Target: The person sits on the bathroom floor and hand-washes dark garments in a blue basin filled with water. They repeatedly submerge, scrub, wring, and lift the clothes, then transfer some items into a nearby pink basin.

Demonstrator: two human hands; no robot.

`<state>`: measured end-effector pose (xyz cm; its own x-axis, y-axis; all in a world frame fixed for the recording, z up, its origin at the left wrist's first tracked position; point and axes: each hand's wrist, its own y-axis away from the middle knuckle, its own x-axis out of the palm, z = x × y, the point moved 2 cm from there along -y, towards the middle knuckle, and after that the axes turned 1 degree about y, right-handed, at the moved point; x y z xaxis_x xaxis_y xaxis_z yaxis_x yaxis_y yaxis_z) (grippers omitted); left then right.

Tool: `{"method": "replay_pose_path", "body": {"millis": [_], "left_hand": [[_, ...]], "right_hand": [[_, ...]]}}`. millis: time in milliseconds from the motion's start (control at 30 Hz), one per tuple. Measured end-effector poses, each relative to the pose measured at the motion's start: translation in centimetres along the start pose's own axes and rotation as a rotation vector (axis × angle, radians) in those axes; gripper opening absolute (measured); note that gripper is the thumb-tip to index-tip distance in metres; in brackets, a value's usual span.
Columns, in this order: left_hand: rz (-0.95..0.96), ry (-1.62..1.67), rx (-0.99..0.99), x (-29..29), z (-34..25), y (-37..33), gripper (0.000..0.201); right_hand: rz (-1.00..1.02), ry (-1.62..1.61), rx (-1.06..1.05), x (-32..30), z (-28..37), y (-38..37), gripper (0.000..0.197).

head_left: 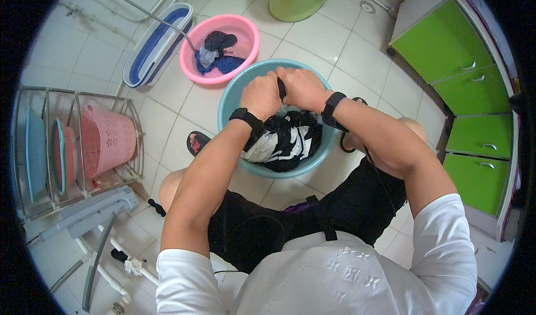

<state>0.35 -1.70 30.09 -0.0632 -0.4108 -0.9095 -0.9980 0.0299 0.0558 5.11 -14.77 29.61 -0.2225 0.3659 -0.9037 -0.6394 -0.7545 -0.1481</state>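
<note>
My left hand (261, 96) and my right hand (304, 87) are both closed, side by side over the far part of a teal basin (224, 105). A small dark piece of cloth (281, 88) shows between the two fists, gripped by both; most of it is hidden by my fingers. Below my hands, black and white clothes (287, 142) lie bunched up in the basin, and a little water shows near the cloth.
Beyond the basin, a pink basin (252, 30) holds dark and blue wet clothes with a grey hose (167, 23) reaching into it. A blue and white folding tub (134, 72) leans by the wall. A metal rack (84, 189) stands left, green cabinets (474, 94) right.
</note>
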Motion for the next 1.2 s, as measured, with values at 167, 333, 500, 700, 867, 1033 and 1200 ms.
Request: {"method": "replay_pose_path", "body": {"millis": [167, 333, 500, 700, 867, 1033, 1200], "left_hand": [[-0.014, -0.085, 0.011, -0.8, 0.4, -0.5, 0.021], [-0.077, -0.198, 0.129, -1.2, 0.0, -0.8, 0.016], [-0.125, -0.255, 0.182, -1.6, -0.4, -0.9, 0.014], [-0.086, -0.263, 0.203, -1.8, -1.0, -0.4, 0.014], [-0.092, -0.210, 0.137, -1.3, -0.7, -0.3, 0.014], [0.005, -0.013, -0.002, -0.2, 0.0, -0.4, 0.017], [0.214, 0.431, -0.195, 0.4, 0.5, 0.2, 0.015]], "right_hand": [[0.089, -0.303, 0.033, 0.2, -0.6, -0.2, 0.051], [0.212, -0.394, -0.001, -0.9, -1.2, -0.1, 0.072], [0.486, -0.711, 0.134, -1.1, -2.1, -1.1, 0.091], [0.231, -0.395, 0.133, -0.5, -0.9, 0.7, 0.085], [-0.034, -0.067, 0.119, -0.2, -0.1, 1.1, 0.048], [-0.042, 0.018, 0.008, -0.2, -0.7, 0.8, 0.036], [-0.016, 0.128, -0.107, -0.4, -0.7, 0.6, 0.025]]}}
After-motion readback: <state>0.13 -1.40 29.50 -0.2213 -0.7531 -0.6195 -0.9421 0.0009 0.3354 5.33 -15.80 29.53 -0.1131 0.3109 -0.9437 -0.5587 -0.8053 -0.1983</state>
